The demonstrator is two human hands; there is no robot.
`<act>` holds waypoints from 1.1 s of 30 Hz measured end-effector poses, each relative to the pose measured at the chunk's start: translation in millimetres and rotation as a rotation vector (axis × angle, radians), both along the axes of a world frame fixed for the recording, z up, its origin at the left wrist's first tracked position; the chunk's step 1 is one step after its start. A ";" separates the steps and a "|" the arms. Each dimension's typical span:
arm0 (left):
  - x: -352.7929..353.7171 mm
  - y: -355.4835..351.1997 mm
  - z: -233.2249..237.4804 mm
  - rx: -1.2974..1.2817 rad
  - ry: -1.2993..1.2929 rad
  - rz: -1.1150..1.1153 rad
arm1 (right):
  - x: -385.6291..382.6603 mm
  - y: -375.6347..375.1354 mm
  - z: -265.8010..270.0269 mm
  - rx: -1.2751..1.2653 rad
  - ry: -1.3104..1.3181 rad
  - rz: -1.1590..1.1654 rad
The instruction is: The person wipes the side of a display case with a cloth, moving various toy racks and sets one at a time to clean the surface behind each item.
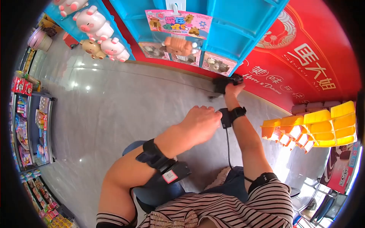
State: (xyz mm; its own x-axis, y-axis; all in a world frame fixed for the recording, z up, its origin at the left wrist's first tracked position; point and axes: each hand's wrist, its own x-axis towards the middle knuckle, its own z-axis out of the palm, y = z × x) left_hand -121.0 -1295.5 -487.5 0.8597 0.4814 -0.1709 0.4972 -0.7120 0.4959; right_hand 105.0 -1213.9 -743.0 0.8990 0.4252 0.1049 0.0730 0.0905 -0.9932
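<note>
My right hand (234,89) reaches forward, low beside the red panel under the display rack. Its fingers are closed around a dark, brush-like thing (221,85), whose exact kind is blurred. The thing is close to the floor at the foot of the panel. My left hand (203,122) hangs over the floor nearer to me, its fingers curled into a fist. Whatever is inside that fist, if anything, is hidden. Beside its knuckles is the black box (225,118) strapped to my right wrist. Another strapped black device (176,171) hangs from my left forearm.
A blue rack (230,21) with boxed toys and a hanging toy pack (178,23) stands ahead. Pig figures (93,23) fill the upper left. Stocked shelves (35,129) line the left. At right is a yellow compartment stand (323,123) beside the red panel (300,49).
</note>
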 end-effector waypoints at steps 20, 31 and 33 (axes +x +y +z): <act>-15.2 25.7 -14.1 -0.107 0.148 0.040 | -13.8 -4.8 28.6 -0.168 0.712 -0.039; 2.3 20.1 -25.7 -0.059 0.147 -0.014 | -27.5 36.7 -70.4 0.082 0.559 0.021; 7.8 18.0 -24.4 -0.071 0.189 -0.031 | -51.7 36.5 -32.3 -0.036 0.628 0.048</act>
State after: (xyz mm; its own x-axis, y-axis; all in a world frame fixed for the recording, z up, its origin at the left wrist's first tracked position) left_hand -113.2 -1277.5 -511.9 0.8230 0.4366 -0.3634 0.5650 -0.6949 0.4449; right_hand 53.3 -1177.3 -775.3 0.7643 0.4597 -0.4523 -0.5287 0.0452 -0.8476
